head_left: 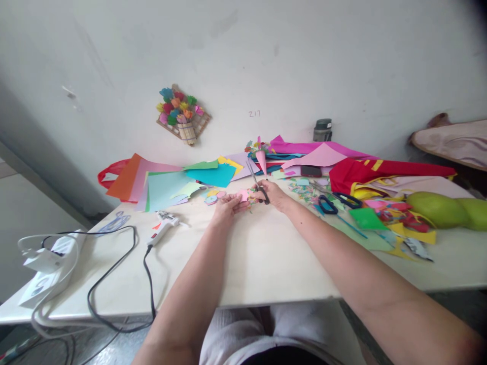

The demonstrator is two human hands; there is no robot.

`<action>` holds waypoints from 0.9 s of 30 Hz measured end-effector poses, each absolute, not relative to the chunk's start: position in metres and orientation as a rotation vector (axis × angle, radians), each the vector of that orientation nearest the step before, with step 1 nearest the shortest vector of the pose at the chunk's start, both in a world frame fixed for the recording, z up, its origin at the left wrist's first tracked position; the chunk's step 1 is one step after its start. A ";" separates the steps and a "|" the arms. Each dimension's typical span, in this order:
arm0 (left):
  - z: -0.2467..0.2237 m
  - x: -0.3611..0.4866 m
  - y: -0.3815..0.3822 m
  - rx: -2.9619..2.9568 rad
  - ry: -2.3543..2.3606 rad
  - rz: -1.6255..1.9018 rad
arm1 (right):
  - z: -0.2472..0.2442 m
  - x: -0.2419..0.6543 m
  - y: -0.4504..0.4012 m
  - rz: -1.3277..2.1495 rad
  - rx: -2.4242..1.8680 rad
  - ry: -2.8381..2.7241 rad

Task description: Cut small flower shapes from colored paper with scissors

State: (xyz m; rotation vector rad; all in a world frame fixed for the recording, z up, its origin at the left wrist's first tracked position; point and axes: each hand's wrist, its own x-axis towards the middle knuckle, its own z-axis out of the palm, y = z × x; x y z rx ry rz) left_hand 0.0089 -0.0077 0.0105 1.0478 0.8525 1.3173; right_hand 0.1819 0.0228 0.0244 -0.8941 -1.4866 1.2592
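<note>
On the pale desk (274, 268), the left hand (227, 207) is pinching pink paper (244, 194); the right hand (274, 194) is gripping scissors (264, 192) just beside it. Clean cutting is likely requiring steady paper, fingers clear.

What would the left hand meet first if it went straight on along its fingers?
Beyond the pink paper in its grip, the left hand would likely meet the right hand with the scissors; depth there is unclear.

Pink paper (244, 193), partly hidden in left hand (228, 207)
</note>
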 end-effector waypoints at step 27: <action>0.005 0.006 -0.003 1.068 0.911 1.293 | 0.032 0.175 0.016 1.198 -0.909 -1.445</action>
